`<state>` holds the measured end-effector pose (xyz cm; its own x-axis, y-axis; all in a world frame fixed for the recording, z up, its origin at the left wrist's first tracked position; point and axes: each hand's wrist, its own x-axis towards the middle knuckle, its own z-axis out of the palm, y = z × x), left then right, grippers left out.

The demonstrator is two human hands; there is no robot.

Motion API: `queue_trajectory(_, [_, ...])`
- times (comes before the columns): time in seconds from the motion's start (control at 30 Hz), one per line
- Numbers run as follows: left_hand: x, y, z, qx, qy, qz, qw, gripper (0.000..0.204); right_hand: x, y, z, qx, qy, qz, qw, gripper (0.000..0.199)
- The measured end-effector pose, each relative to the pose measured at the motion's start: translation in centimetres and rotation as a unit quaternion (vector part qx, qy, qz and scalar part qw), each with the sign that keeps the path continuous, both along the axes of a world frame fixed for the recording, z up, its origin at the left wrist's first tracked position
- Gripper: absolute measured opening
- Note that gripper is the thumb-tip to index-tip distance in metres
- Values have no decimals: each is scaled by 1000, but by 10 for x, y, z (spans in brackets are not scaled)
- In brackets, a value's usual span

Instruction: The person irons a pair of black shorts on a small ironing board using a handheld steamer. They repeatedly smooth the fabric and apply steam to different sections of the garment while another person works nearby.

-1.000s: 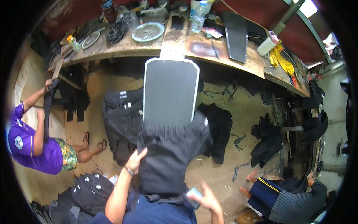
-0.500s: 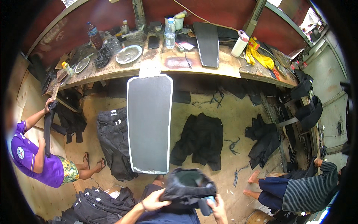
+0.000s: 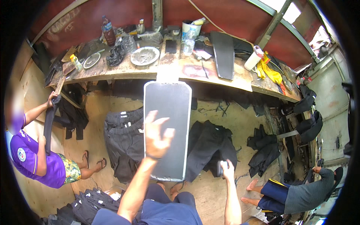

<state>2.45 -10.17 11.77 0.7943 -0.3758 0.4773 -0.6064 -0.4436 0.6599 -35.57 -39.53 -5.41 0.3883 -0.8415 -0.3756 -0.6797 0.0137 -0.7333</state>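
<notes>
My left hand (image 3: 157, 138), fingers spread and holding nothing, is over the long grey board (image 3: 167, 97) with a pale rim. Whether it touches the board I cannot tell. Right of the board, my right hand (image 3: 227, 168) grips a small dark hand tool (image 3: 219, 168), its exact kind unclear. Behind that tool lie black trousers (image 3: 204, 146). More black trousers (image 3: 122, 146) with elastic waistbands and white labels hang or lie at the board's left side.
A workbench (image 3: 120, 75) runs across the back with plates, bottles and a dark tapered board (image 3: 224, 56). A co-worker in purple (image 3: 35, 157) stands left, holding dark cloth. Another, in a striped top (image 3: 309, 193), is at right. Dark garments (image 3: 95, 204) are heaped lower left.
The black garment has left my hands. My left hand has moved forward over the board; the right moved forward, keeping the tool. The view has shifted, so the bench appears farther right and lower.
</notes>
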Motion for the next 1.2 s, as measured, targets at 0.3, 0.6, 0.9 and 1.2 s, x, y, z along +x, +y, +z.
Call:
queue_trajectory(0.3, [90,193,-211,425,261,35,866,75,-81,191,-23,125,290,170,934,66])
queue_trajectory(0.6, [130,160,-209,499,88,26,862,33,-23,190,22,117,247,190,943,37])
queue_trajectory(0.9, [-151,177,-48,335,291,-511,736,35,61,250,157,99,144,554,814,67])
queue_trajectory(1.2, [-80,166,43,191,8,-352,916,41,92,160,198,83,351,573,736,69])
